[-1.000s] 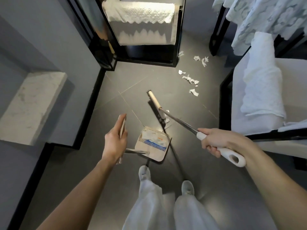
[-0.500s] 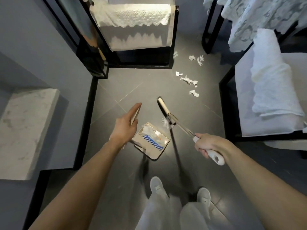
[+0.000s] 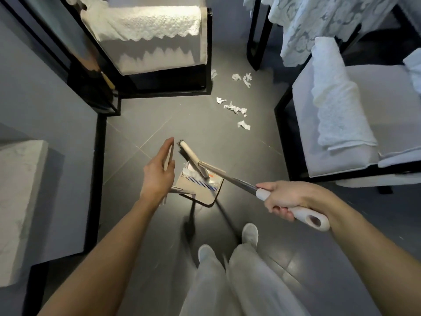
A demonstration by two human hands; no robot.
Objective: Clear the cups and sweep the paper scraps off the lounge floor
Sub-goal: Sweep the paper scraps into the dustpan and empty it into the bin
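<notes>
My right hand [image 3: 293, 199] is curled tight round the broom [image 3: 227, 176] grip, with the brush head at the mouth of the dustpan [image 3: 202, 192]. My left hand [image 3: 157, 174] holds the dustpan's upright handle, fingers nearly straight along it. Paper scraps [image 3: 234, 108] lie on the floor [image 3: 159, 124] at one o'clock from the pan, well apart

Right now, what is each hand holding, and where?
Right hand grips the broom by its white grip; left hand holds the dustpan by its upright handle.
</notes>
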